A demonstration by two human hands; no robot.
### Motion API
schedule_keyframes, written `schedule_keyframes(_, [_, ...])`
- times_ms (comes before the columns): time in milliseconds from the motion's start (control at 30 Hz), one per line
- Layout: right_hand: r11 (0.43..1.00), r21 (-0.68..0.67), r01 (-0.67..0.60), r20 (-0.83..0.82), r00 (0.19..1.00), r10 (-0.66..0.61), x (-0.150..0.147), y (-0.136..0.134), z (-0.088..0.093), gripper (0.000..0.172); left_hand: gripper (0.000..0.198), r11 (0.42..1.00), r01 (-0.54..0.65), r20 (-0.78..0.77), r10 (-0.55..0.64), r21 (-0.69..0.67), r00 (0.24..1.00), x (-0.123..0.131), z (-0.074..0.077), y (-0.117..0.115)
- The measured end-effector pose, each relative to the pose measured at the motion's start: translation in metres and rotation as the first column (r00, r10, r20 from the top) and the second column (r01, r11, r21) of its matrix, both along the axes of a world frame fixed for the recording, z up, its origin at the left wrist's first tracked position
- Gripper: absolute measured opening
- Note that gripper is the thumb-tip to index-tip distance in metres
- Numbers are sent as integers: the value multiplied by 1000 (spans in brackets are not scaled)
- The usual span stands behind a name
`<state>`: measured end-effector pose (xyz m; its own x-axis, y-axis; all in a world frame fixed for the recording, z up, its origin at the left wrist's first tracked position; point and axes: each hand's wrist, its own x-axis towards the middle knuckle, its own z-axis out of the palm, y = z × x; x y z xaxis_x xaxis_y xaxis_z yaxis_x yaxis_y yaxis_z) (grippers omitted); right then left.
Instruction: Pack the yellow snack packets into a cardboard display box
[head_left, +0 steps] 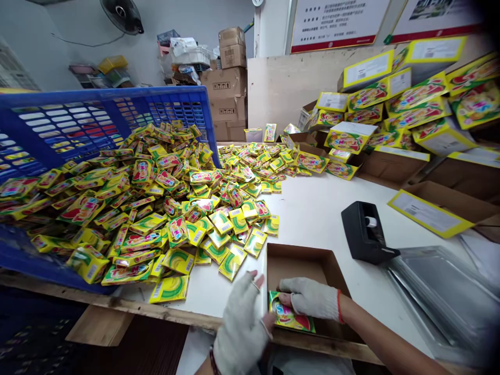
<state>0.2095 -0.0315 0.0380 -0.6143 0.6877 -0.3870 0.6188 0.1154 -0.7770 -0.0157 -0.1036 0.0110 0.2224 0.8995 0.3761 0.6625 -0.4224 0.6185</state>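
Over the near part of an open cardboard box (308, 255), my right hand (312, 299) in a white fingerless glove closes on a small yellow-and-green packet (292, 315). The packet lies low against the box's left wall; part of it is covered by my fingers. My left hand (242, 325), gloved alike, is just outside that wall with finger and thumb apart. Nothing shows between them. Left of the box spreads a big heap of similar small packets (177, 229), some lying loose close to my left hand.
A blue plastic crate (209, 120), tipped open toward the table, holds much of the heap. A black tape dispenser (357, 234) stands right of the box, beside a clear plastic tray (441, 291). Printed display boxes (417, 99) are stacked at the back right. Cartons (224, 88) stand behind.
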Motion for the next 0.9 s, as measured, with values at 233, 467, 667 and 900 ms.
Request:
schedule_keyframes(233, [977, -165, -132, 81, 986, 147, -12, 27, 9, 26, 98, 961, 214, -257, -165, 177, 952, 31, -2, -13])
schedule_keyframes(467, [946, -314, -85, 54, 993, 107, 2, 26, 19, 49, 104, 977, 193, -137, -180, 93, 974, 21, -6, -15])
schedule_keyframes(667, [902, -344, 262, -434, 807, -400, 35, 1, 18, 95, 97, 1000, 7, 81, -7, 4, 997, 26, 27, -12])
schedule_keyframes(900, [730, -549, 406, -698, 258, -668, 4, -42, 17, 72, 106, 908, 0, 256, 118, -418, 960, 70, 71, 15])
